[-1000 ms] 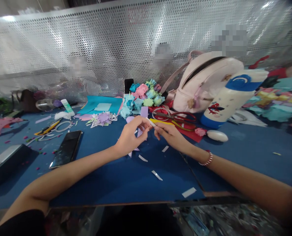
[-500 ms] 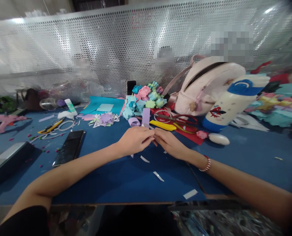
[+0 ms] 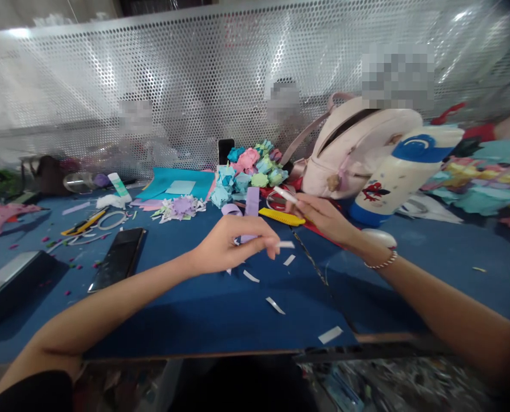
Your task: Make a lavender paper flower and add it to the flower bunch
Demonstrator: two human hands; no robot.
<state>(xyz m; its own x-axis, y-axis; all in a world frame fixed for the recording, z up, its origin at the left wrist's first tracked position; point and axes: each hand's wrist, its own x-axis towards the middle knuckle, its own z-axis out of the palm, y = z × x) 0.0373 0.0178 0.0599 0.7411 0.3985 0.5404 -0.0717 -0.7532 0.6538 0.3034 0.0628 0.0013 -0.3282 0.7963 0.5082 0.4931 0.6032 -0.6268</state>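
Out over the blue table, my left hand [image 3: 237, 243] pinches one end of a small pale strip [image 3: 286, 245], which looks like paper or tape. Farther right, my right hand [image 3: 325, 217] has its fingers closed on a slim white stick-like thing [image 3: 284, 194]; its kind is not clear. Just behind my left hand lie a curled purple paper strip [image 3: 232, 210] and a flat purple strip [image 3: 252, 201]. A yellow cutter [image 3: 281, 217] rests beside my right fingertips. Small white scraps [image 3: 275, 305] are scattered in front of my hands.
Crumpled paper flowers [image 3: 248, 160], a pink backpack [image 3: 344, 149] and a cream bottle [image 3: 403, 171] stand at the back. On the left are a black phone [image 3: 117, 259], a dark box [image 3: 14, 283], a pink glue gun [image 3: 6, 216] and another yellow cutter [image 3: 85, 222].
My hands were together and have parted. The right moved up and right with the white stick-like thing; the left has a small strip showing at its fingertips. Another white scrap now shows beneath.
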